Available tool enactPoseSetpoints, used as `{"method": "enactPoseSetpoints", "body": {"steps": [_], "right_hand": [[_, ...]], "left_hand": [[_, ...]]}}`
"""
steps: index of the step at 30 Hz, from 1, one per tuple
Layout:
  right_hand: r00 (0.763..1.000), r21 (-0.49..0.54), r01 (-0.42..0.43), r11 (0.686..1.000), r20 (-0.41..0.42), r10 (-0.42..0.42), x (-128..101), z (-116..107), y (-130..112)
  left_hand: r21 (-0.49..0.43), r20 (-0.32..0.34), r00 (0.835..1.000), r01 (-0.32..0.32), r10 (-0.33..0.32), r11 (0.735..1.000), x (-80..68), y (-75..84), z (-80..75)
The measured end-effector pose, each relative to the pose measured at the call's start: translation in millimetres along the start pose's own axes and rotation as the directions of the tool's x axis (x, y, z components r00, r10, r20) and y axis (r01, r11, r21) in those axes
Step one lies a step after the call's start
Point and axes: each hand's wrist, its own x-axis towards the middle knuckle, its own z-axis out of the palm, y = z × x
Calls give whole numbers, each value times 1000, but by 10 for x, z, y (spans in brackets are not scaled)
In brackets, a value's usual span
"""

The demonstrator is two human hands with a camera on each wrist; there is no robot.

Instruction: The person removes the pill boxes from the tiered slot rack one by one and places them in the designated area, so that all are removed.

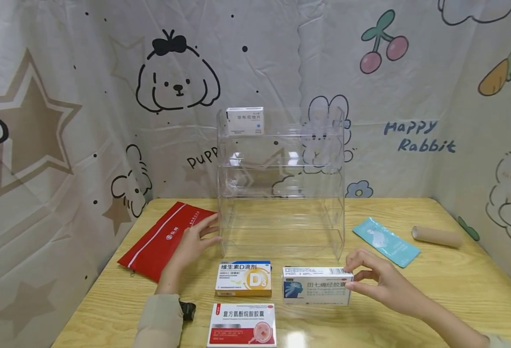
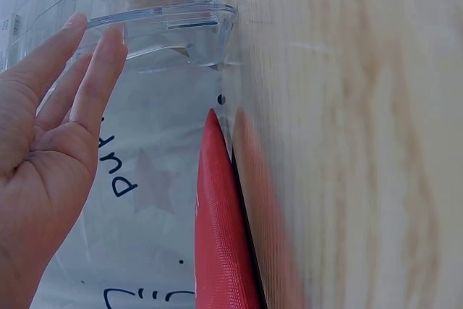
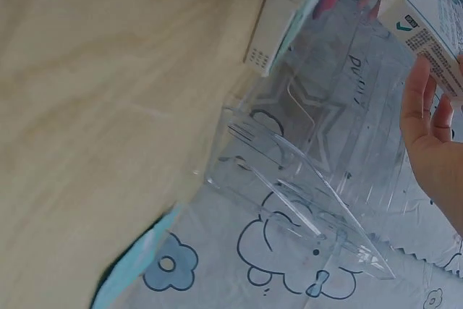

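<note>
My right hand (image 1: 374, 280) pinches the right end of a white and blue medicine box (image 1: 316, 289), labelled in Chinese with a head picture. In the right wrist view, that medicine box (image 3: 423, 27) is held off the table. My left hand (image 1: 196, 239) has its fingers extended at the left side of a clear tiered acrylic rack (image 1: 281, 227); contact looks likely at the fingertips. A white medicine box (image 1: 245, 122) stands on the rack's top tier, at the left. A yellow and white vitamin D box (image 1: 243, 279) and a red and white capsule box (image 1: 242, 326) lie in front.
A red zip pouch (image 1: 164, 241) lies left of the rack, partly behind my left forearm. To the right are a teal packet (image 1: 386, 241) and a cardboard tube (image 1: 437, 237). Another white box (image 3: 286, 16) rests on the table, seen in the right wrist view. A printed curtain hangs behind.
</note>
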Motion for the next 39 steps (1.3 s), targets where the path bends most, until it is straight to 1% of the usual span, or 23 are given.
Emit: {"method": "enactPoseSetpoints", "body": {"steps": [7,13,19,21,27,32,37,39], "right_hand": [[996,28,-87,996,38,86,-176,95,-14],[994,52,-92,994,59,89,-267,146,-18],[989,125,-87,988,127,71,-333,187,0],[985,148,-105,983,154,81,-349,188,-1],[961,169,-185,968,236,143,-370,154,-6],[934,198,-280,939,283,219,-365,122,13],[909,209,-350,913,311,277,-375,114,37],[900,188,-375,908,309,308,-379,111,39]], "left_hand": [[6,-4,1000,11,-11,1000,-15,5,-1],[-7,1,1000,12,-12,1000,-10,5,-1],[3,3,1000,17,-17,1000,2,2,-4],[0,1,1000,18,-18,1000,9,5,-6],[11,-7,1000,-4,4,1000,29,17,-11],[19,-11,1000,-9,9,1000,30,9,-9],[23,-8,1000,-8,8,1000,14,-3,4],[22,-6,1000,1,-1,1000,0,37,11]]}}
